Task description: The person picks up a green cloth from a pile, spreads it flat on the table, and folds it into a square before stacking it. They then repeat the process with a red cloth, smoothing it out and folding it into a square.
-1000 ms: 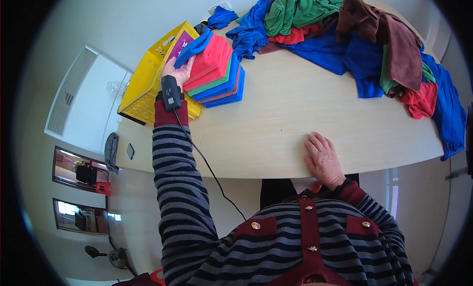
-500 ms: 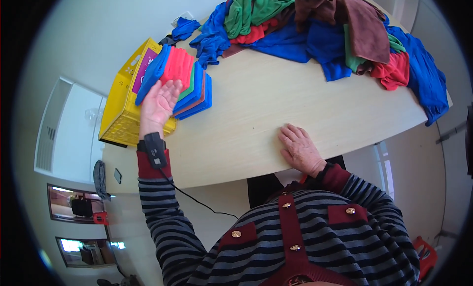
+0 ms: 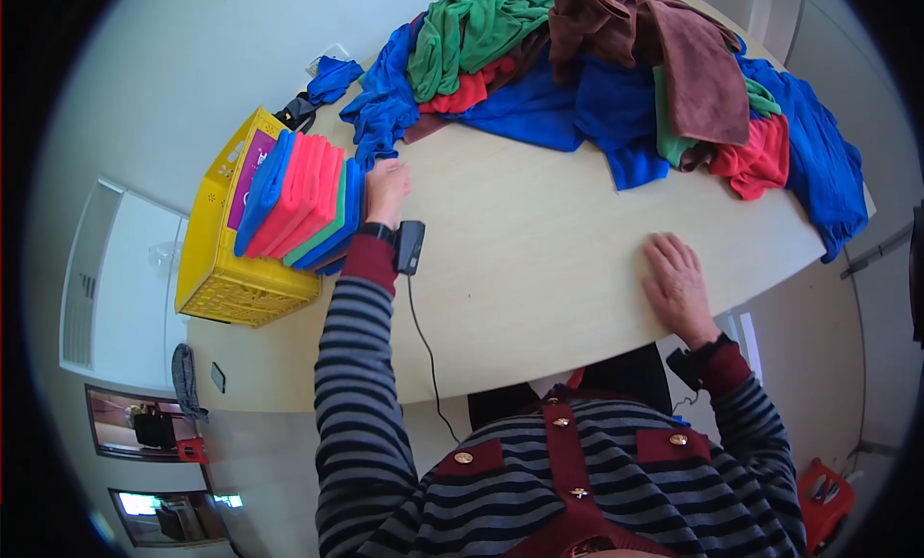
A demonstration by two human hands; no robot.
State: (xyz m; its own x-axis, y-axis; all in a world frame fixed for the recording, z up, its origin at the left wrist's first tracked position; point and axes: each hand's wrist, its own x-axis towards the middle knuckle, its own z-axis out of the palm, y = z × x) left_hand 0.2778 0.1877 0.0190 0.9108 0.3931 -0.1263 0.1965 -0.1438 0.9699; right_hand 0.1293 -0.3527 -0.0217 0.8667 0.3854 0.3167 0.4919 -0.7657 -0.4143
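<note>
A stack of folded cloths [image 3: 306,200] in blue, red and green leans against the yellow plastic crate [image 3: 252,287] on my left. My left hand [image 3: 387,188] is at the stack's right side, against or very close to the outermost blue cloth. Its fingers look loosely bent, foreshortened and partly hidden, with nothing seen in them. My right hand [image 3: 680,287] lies palm down on the table, fingers stretched out, holding nothing. Both wrists carry small black devices with cables.
A heap of loose blue, green, red and brown cloths [image 3: 616,96] covers the far side of the table [image 3: 520,260]. A small blue cloth [image 3: 334,80] lies beyond the crate. A phone [image 3: 218,377] rests near the left edge. A red stool [image 3: 825,505] stands at the lower right.
My left hand has moved from the front of the stack to its right side. The stack now sits further left and more compact. My right hand has slid right across the table.
</note>
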